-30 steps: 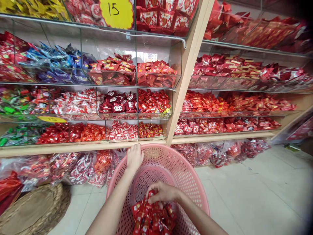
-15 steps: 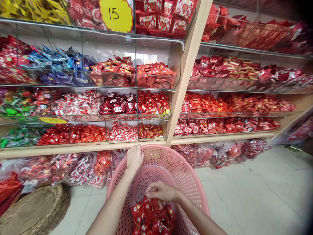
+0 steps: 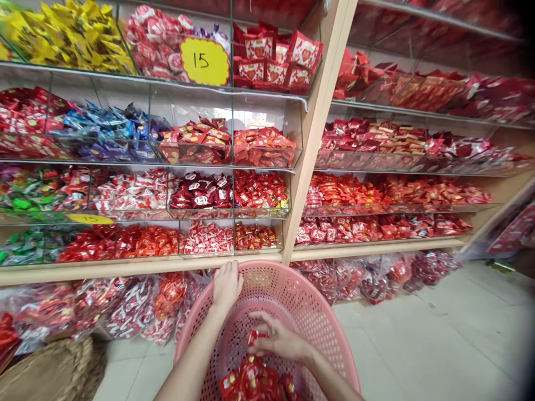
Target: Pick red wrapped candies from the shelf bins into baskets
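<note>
A pink perforated plastic basket (image 3: 317,312) fills the bottom middle of the view. My left hand (image 3: 226,285) is closed over its far rim. Inside it lies a heap of small red candy packets (image 3: 254,381). My right hand (image 3: 278,337) is in the basket just above the heap, fingers pinched on one red packet (image 3: 253,337).
Clear-fronted shelf bins (image 3: 234,167) of wrapped sweets, mostly red, some blue, green and yellow, rise ahead. A yellow price tag marked 15 (image 3: 204,60) hangs on an upper bin. Bagged sweets (image 3: 137,303) lie under the lowest shelf. A woven basket (image 3: 50,373) sits bottom left. Pale tiled floor (image 3: 438,340) spreads right.
My right hand has lifted slightly off the heap with one red packet pinched in it. The view has tilted up, showing more of the top shelf. My left hand stays on the rim.
</note>
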Demonstrator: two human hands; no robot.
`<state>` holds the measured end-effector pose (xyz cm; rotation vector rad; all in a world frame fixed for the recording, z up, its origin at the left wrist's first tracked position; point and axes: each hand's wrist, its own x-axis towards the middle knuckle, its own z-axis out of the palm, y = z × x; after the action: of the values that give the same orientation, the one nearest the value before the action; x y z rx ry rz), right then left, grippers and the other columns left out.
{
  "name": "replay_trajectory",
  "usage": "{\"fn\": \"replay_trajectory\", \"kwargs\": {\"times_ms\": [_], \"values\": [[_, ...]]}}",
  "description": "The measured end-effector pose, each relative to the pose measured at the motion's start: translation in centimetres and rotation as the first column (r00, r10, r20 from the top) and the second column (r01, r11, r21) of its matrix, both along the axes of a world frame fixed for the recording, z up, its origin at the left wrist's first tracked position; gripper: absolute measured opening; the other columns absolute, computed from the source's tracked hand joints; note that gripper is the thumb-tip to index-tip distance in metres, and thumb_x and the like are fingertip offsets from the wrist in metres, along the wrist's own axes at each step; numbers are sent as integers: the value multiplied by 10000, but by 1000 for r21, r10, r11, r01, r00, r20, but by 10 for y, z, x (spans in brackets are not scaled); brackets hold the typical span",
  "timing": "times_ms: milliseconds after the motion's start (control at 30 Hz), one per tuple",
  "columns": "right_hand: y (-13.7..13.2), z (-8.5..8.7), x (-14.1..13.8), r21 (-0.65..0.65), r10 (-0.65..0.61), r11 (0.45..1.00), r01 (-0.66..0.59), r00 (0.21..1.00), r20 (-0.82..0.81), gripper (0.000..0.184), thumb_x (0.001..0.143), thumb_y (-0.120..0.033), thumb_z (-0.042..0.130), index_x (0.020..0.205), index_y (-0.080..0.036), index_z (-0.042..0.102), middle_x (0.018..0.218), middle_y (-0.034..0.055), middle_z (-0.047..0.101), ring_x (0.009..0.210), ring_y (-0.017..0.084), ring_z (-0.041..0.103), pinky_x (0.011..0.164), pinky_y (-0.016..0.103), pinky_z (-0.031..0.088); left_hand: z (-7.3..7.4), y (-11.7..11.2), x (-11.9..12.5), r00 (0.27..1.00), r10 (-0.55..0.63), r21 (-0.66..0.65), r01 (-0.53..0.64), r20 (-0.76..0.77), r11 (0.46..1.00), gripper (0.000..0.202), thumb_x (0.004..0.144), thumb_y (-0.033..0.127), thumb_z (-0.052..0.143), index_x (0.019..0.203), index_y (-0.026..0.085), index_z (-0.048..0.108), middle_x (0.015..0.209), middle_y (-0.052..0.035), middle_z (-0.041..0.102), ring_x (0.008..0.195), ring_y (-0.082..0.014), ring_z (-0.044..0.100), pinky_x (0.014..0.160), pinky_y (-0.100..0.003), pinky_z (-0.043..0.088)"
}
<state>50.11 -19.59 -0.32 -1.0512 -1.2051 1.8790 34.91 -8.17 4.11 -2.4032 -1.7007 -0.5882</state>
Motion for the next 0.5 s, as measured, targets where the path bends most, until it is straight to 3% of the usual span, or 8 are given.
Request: {"fn": "replay_trajectory", "kwargs": {"times_ms": [133, 300, 400, 500], "values": [[-1, 7, 2, 41, 72, 996, -73, 997, 20, 627, 545, -439, 764, 1062, -198, 502, 814, -11, 614, 647, 120, 638, 607, 236, 449, -2, 2, -5, 1000, -4, -24, 4, 6, 1000, 246, 844, 266, 362, 1032, 164, 484, 984, -82, 567, 950, -201, 485, 814, -322, 333], [-9, 16, 3, -28, 303, 953, -302, 952, 37, 522, 548, -414, 769, 990, -183, 612, 827, 20, 685, 748, 111, 625, 741, 250, 436, 2, 1, -6, 1000, 0, -34, 1, 9, 999, 252, 845, 267, 356, 1036, 169, 488, 981, -78, 570, 951, -198, 491, 819, -318, 335], [-11, 28, 2, 34, 246, 968, -247, 969, 24, 446, 612, -408, 734, 974, -169, 630, 886, 54, 698, 819, 140, 635, 808, 288, 428, 3, 0, -6, 1000, 10, -52, -9, 9, 999, 274, 839, 261, 357, 1056, 162, 490, 1014, -90, 567, 977, -202, 488, 829, -323, 339], [-1, 52, 8, 185, 130, 973, -135, 991, 42, 413, 684, -410, 678, 993, -145, 609, 892, 82, 701, 831, 160, 641, 832, 329, 431, 3, 2, -8, 1000, 26, -101, -25, 3, 995, 304, 830, 250, 355, 1081, 153, 496, 1051, -99, 568, 1003, -201, 488, 855, -325, 341]]}}
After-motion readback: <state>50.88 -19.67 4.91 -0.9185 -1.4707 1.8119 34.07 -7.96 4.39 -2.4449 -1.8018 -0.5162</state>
